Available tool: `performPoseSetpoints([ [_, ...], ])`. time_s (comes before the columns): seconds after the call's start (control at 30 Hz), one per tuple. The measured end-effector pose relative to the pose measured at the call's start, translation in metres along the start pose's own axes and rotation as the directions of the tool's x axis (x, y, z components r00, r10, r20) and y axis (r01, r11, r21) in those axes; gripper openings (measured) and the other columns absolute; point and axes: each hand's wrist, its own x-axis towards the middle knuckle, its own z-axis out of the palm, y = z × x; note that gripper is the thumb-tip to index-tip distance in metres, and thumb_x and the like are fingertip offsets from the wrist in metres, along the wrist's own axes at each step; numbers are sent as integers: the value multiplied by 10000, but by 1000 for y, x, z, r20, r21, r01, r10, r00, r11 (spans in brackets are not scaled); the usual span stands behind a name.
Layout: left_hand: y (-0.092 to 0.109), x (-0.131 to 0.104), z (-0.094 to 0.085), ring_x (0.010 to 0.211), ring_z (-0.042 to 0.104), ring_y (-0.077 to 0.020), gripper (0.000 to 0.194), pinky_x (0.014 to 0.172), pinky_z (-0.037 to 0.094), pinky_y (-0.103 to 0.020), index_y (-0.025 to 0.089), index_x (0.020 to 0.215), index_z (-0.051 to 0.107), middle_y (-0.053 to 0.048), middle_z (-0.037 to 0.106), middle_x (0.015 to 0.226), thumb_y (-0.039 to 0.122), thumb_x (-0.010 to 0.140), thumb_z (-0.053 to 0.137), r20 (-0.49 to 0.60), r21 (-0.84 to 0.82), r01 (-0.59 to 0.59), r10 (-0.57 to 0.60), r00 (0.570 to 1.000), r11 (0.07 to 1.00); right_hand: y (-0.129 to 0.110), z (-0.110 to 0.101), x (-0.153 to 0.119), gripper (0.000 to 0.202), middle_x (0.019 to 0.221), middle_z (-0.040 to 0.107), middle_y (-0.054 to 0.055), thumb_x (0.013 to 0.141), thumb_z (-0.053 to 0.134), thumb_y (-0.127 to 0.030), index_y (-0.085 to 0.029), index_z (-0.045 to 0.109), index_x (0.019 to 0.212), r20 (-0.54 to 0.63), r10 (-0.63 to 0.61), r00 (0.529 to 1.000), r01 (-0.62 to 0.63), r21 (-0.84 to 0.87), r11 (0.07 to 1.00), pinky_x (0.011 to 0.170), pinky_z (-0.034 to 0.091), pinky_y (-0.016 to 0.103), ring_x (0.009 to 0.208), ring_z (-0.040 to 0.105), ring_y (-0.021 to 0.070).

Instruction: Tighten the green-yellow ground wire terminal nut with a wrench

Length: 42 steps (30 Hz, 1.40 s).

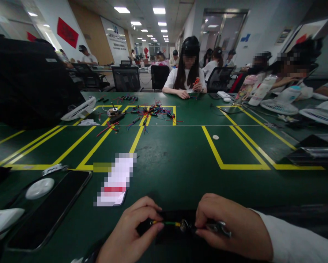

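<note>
My left hand (135, 228), low in the view, is closed, pinching one end of a short green-and-yellow wire (170, 223) between thumb and forefinger. The wire's other end meets a small round metal part (183, 225), dark and blurred. On the far side of that part, my right hand (229, 224) is closed too, its thumb and fingertips around a dark piece whose kind I cannot make out. A shiny metal piece (221, 228) shows against the right palm. Both hands are just above the near edge of the green table (164, 179), over a dark area.
A phone with a lit screen (116, 179) lies beyond my left hand, and a dark phone (52, 208) sits farther left. Tangled wires (155, 109) lie across the table, where a person (184, 75) sits. Bottles (262, 89) and small fans (281, 100) stand at right.
</note>
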Motion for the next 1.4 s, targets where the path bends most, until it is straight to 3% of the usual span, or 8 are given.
performPoseSetpoints([
  [0.47,0,-1,0,938,580,-167,65,794,472,-273,217,873,632,-27,575,990,190,877,572,0,22,3,-3,1000,1000,6,-18,21,105,760,677,11,750,666,-144,-180,676,847,141,-141,980,143,-2,990,678,453,239,712,609,157],
  [0.63,-1,-2,0,940,579,-166,65,801,469,-276,216,865,624,-27,570,994,185,875,568,4,36,2,-2,1000,999,4,-16,11,87,772,671,30,749,685,-186,-164,662,829,44,-71,996,71,8,997,646,457,246,708,608,168],
  [0.73,0,-2,0,944,578,-168,62,804,468,-277,214,863,620,-30,568,1003,180,870,568,4,30,-2,2,1000,1000,0,-8,-2,80,777,649,64,763,673,-176,-137,629,818,-66,25,998,-25,8,1000,597,449,259,695,582,183],
  [0.83,1,-1,-1,943,577,-170,67,801,468,-280,212,844,621,-31,566,1003,167,859,574,2,33,1,-1,1000,999,0,2,-11,84,784,633,74,759,665,-150,-135,610,821,-112,47,993,-45,19,999,608,446,274,713,560,194],
  [1.1,2,-2,0,961,574,-176,81,815,465,-290,209,839,617,-34,567,1002,138,840,577,-2,34,-1,1,1000,999,1,14,-7,77,776,640,59,757,663,-134,-143,605,806,-113,-7,994,11,30,999,653,445,285,720,553,184],
  [1.4,-1,-1,0,948,579,-174,61,803,469,-286,216,841,623,-30,567,1002,164,841,590,-1,35,6,-6,1000,999,0,-3,6,67,760,673,65,742,685,-124,-120,663,805,-28,-54,998,54,20,998,627,458,252,705,600,178],
])
